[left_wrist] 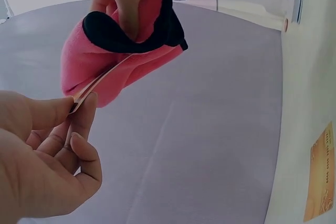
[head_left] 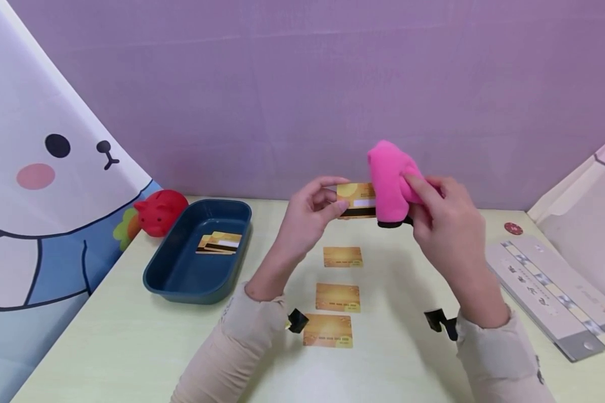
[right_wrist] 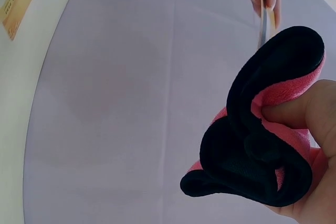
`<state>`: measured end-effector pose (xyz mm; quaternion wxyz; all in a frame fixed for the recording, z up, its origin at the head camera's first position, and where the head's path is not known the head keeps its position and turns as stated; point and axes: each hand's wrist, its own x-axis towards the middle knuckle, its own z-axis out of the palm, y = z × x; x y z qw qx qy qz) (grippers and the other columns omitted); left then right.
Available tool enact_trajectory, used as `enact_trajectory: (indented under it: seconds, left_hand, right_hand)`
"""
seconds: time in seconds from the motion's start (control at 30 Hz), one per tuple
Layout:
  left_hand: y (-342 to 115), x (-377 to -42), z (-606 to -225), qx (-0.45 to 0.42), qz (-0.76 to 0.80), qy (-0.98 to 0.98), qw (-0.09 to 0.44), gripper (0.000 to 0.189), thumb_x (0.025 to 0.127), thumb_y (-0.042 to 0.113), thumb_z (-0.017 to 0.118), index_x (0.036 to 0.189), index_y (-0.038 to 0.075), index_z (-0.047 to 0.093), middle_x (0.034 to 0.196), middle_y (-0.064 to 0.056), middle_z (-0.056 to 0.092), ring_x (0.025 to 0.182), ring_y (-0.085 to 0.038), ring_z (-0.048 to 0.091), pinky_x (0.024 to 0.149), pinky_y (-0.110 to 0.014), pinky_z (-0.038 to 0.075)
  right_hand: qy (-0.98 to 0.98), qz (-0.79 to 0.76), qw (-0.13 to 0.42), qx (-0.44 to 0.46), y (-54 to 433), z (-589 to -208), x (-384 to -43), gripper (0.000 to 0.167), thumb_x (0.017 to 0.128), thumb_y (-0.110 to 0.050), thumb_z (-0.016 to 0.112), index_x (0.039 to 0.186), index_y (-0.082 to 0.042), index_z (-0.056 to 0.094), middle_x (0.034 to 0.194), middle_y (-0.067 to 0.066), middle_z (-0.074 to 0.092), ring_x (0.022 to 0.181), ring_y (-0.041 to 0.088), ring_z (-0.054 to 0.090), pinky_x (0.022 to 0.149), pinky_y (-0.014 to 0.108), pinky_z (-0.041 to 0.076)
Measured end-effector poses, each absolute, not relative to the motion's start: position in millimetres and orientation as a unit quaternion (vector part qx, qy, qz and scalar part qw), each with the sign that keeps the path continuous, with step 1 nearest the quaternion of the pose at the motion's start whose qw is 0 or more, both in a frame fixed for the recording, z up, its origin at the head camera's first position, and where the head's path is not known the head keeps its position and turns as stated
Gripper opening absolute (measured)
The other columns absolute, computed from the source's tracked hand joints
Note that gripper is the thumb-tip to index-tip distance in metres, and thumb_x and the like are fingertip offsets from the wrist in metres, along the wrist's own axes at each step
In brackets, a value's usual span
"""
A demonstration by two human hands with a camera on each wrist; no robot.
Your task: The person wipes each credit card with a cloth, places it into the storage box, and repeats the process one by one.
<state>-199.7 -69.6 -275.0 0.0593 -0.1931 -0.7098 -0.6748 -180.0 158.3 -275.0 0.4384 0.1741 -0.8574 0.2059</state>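
My left hand (head_left: pixel 305 215) pinches the left end of a gold bank card (head_left: pixel 352 192) with a dark stripe, held up above the table. My right hand (head_left: pixel 451 232) grips a folded pink fleece cloth (head_left: pixel 388 179) with black trim, which covers the card's right end. In the left wrist view the card (left_wrist: pixel 100 81) lies against the pink cloth (left_wrist: pixel 79 59), thumb and fingers on its near end. The right wrist view shows the cloth's black edge (right_wrist: pixel 283 43) and my thumb pressed into a fold. Three gold cards, including the nearest card (head_left: pixel 327 331), lie in a column below.
At the left stands a blue tray (head_left: pixel 168 280) with several gold cards (head_left: pixel 222 243) inside. A red piggy bank (head_left: pixel 161 212) sits behind it. On the right lie a white and grey box (head_left: pixel 554 296) and a small red chip (head_left: pixel 513 228). A purple backdrop (head_left: pixel 282 101) hangs behind the table.
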Motion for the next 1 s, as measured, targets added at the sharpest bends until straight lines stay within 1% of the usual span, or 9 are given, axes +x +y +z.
enact_trajectory:
  seconds: [0.2, 0.37, 0.4, 0.47, 0.6, 0.7, 0.8, 0.9, 1.0]
  left_hand:
    - [-71.2, -200.4, -274.3, -0.198, -0.688, -0.696, 0.056, 0.032, 0.093, 0.002, 0.067, 0.125, 0.008, 0.065, 0.086, -0.011, 0.067, 0.075, -0.018, 0.059, 0.071, -0.023, 0.05]
    - [-72.4, -201.7, -274.1, -0.201, -0.698, -0.685, 0.051, 0.033, 0.093, 0.0, 0.067, 0.125, 0.006, 0.064, 0.089, -0.018, 0.067, 0.075, -0.015, 0.059, 0.072, -0.023, 0.051]
    - [-72.9, -201.7, -273.7, -0.203, -0.701, -0.682, 0.049, 0.033, 0.093, 0.0, 0.067, 0.126, 0.006, 0.064, 0.088, -0.017, 0.067, 0.075, -0.015, 0.06, 0.072, -0.023, 0.05]
    - [-74.0, -202.1, -272.5, -0.209, -0.708, -0.673, 0.046, 0.034, 0.093, -0.001, 0.066, 0.127, 0.005, 0.063, 0.087, -0.013, 0.068, 0.074, -0.014, 0.06, 0.07, -0.022, 0.049]
    - [-81.2, -201.2, -268.9, -0.222, -0.714, -0.663, 0.046, 0.036, 0.094, 0.0, 0.066, 0.13, 0.004, 0.06, 0.083, 0.002, 0.067, 0.072, -0.012, 0.057, 0.066, -0.022, 0.045]
    - [-95.9, -201.7, -264.9, -0.216, -0.707, -0.671, 0.048, 0.036, 0.095, 0.002, 0.065, 0.131, 0.006, 0.06, 0.084, 0.006, 0.068, 0.074, -0.012, 0.057, 0.066, -0.022, 0.044]
    - [-121.3, -206.2, -257.6, -0.185, -0.681, -0.707, 0.052, 0.036, 0.097, 0.007, 0.065, 0.132, 0.011, 0.061, 0.088, 0.005, 0.069, 0.076, -0.013, 0.058, 0.066, -0.023, 0.044]
    - [-154.4, -217.0, -247.4, -0.143, -0.633, -0.759, 0.052, 0.037, 0.098, 0.012, 0.065, 0.135, 0.015, 0.06, 0.095, -0.001, 0.069, 0.081, -0.015, 0.06, 0.069, -0.024, 0.047]
    - [-192.3, -231.5, -239.4, -0.088, -0.575, -0.812, 0.038, 0.04, 0.099, 0.015, 0.063, 0.139, 0.016, 0.057, 0.11, -0.01, 0.066, 0.093, -0.02, 0.061, 0.073, -0.021, 0.051]
  right_hand:
    - [-0.868, 0.207, 0.422, 0.16, 164.9, -274.6, -182.7, 0.041, 0.091, -0.003, 0.06, 0.13, -0.012, 0.068, 0.109, 0.026, 0.064, 0.098, 0.041, 0.059, 0.07, 0.056, 0.051]
    - [-0.869, 0.209, 0.425, 0.145, 170.5, -273.2, -183.8, 0.042, 0.091, -0.003, 0.058, 0.131, -0.012, 0.067, 0.11, 0.026, 0.064, 0.098, 0.042, 0.059, 0.071, 0.057, 0.05]
    - [-0.869, 0.21, 0.426, 0.142, 171.8, -272.8, -184.1, 0.042, 0.091, -0.003, 0.058, 0.131, -0.012, 0.068, 0.11, 0.026, 0.064, 0.098, 0.042, 0.059, 0.071, 0.057, 0.05]
    - [-0.868, 0.211, 0.428, 0.137, 174.6, -272.1, -184.5, 0.041, 0.091, -0.003, 0.059, 0.13, -0.012, 0.068, 0.11, 0.026, 0.064, 0.098, 0.043, 0.059, 0.071, 0.058, 0.049]
    - [-0.863, 0.217, 0.438, 0.129, 178.8, -272.5, -185.8, 0.038, 0.091, -0.004, 0.061, 0.127, -0.011, 0.07, 0.109, 0.026, 0.065, 0.099, 0.044, 0.059, 0.069, 0.059, 0.047]
    - [-0.858, 0.224, 0.445, 0.123, 180.7, -274.0, -186.1, 0.037, 0.091, -0.004, 0.061, 0.126, -0.012, 0.071, 0.109, 0.026, 0.065, 0.099, 0.043, 0.059, 0.067, 0.059, 0.046]
    - [-0.856, 0.226, 0.45, 0.12, 182.3, -275.0, -186.5, 0.036, 0.091, -0.005, 0.061, 0.125, -0.013, 0.071, 0.109, 0.025, 0.066, 0.098, 0.044, 0.06, 0.066, 0.06, 0.045]
    - [-0.855, 0.222, 0.452, 0.121, 184.5, -274.8, -187.5, 0.036, 0.091, -0.005, 0.061, 0.125, -0.013, 0.071, 0.108, 0.026, 0.066, 0.097, 0.044, 0.06, 0.065, 0.06, 0.044]
    - [-0.853, 0.219, 0.457, 0.127, 185.5, -274.3, -189.7, 0.036, 0.091, -0.004, 0.061, 0.125, -0.012, 0.071, 0.107, 0.027, 0.066, 0.095, 0.045, 0.059, 0.064, 0.06, 0.043]
